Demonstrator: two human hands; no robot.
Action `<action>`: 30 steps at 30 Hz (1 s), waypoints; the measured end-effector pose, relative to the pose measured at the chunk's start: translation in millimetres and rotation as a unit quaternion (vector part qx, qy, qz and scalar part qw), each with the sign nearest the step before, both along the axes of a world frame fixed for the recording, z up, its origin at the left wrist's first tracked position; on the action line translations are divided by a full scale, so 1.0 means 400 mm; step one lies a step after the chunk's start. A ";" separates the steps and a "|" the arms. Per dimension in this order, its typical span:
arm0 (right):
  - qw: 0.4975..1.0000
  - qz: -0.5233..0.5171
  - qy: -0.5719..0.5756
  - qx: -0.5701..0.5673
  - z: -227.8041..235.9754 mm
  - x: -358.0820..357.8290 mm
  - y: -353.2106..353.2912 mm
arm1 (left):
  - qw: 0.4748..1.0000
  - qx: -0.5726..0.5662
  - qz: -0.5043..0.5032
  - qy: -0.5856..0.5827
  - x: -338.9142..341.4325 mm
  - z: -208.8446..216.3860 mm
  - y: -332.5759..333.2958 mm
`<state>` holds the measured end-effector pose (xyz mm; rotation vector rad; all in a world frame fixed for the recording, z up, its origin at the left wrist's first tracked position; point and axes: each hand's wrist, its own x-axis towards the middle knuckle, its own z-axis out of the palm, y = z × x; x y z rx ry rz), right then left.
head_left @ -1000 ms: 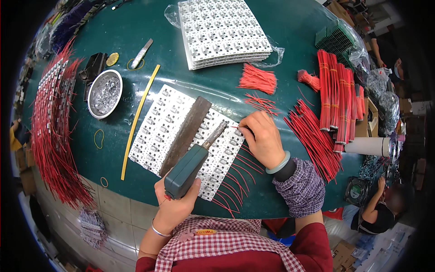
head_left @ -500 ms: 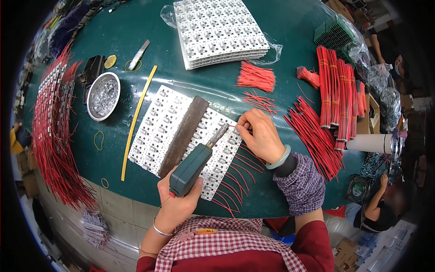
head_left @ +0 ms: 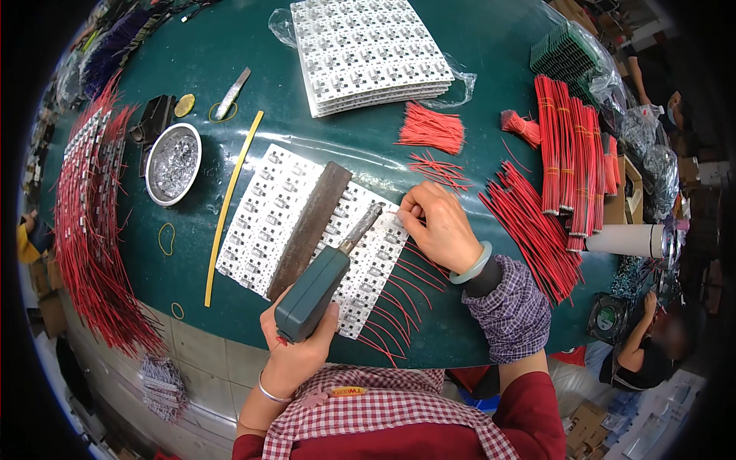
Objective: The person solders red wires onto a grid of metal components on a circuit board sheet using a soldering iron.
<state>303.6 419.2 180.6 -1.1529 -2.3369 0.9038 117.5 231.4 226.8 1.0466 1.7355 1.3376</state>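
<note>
My left hand is closed around the green body of a soldering gun. Its grey metal tip lies over the upper right part of a white circuit board panel, which carries rows of small parts. At the panel's right edge, my right hand pinches a short red wire, mostly hidden by the fingers. Several red wires fan out from that edge below my right hand. A dark brown bar lies slantwise across the panel.
Beyond the panel sits a stack of similar white panels. Loose red wires and wire bundles are to the right. On the left are a metal bowl of solder scraps, a yellow strip, a knife and wired boards.
The soldering gun has drawn back slightly left, and its tip has moved away from the right fingertips. My right hand stays nearly in place at the panel's edge.
</note>
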 end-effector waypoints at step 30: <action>0.956 -0.023 -0.135 0.258 -0.035 0.030 0.134 | 0.998 0.003 0.053 -0.026 -0.002 -0.018 -0.030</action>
